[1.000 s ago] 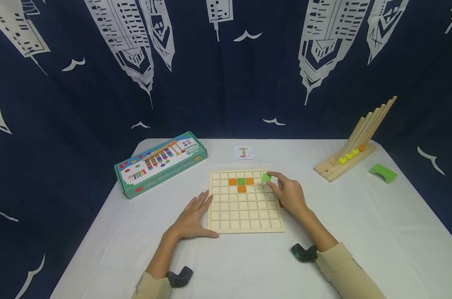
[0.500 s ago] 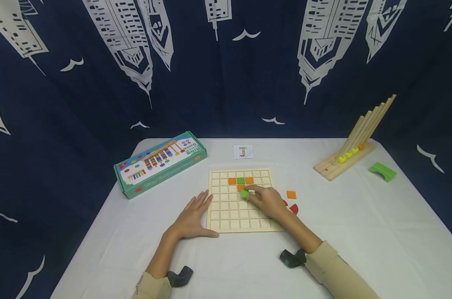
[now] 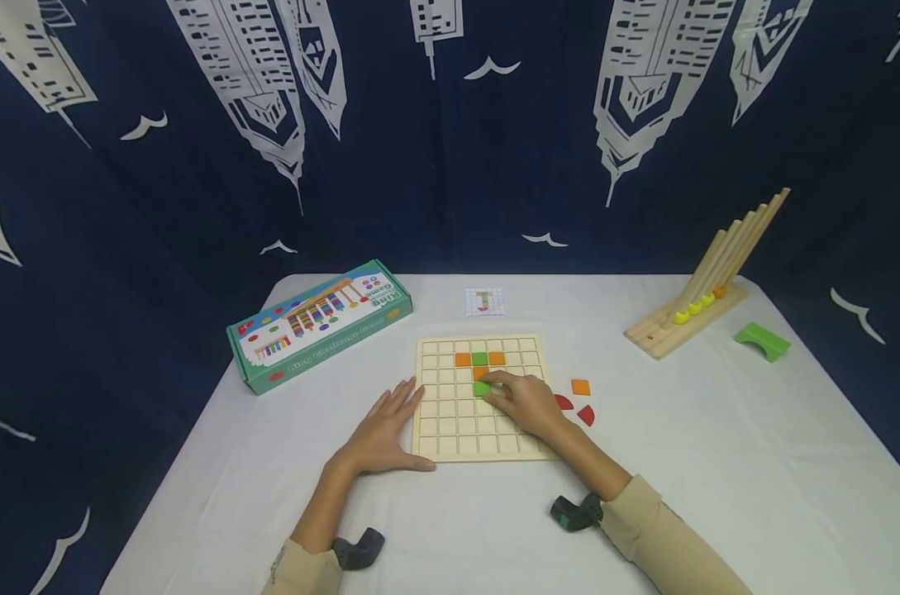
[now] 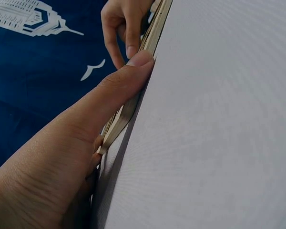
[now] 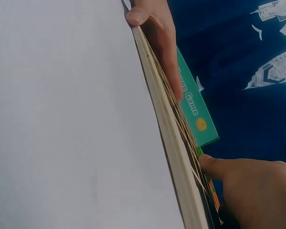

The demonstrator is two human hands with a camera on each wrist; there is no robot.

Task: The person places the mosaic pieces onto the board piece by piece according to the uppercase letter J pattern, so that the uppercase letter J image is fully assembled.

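Note:
In the head view a wooden grid board (image 3: 448, 427) lies flat, with an orange, a green (image 3: 479, 359) and an orange tile in one row and another orange tile (image 3: 481, 373) below the green one. My right hand (image 3: 527, 402) has thumb and forefinger at a second green tile (image 3: 482, 387), just under that orange tile. My left hand (image 3: 381, 431) rests spread along the board's left edge, its thumb at the near left corner. The left wrist view shows that thumb (image 4: 140, 59) against the board's edge. In the right wrist view a fingertip touches the green tile (image 5: 199, 150).
Right of the board lie an orange tile (image 3: 580, 387) and red pieces (image 3: 587, 415). A patterned card (image 3: 484, 302) lies behind the board. A green box (image 3: 323, 326) stands back left; a wooden stand (image 3: 665, 337) with rods and a green arch (image 3: 762, 341) are at the right.
My right hand has carried the green tile from the board's upper right leftward and down to the square below the lone orange tile. My left hand has stayed put.

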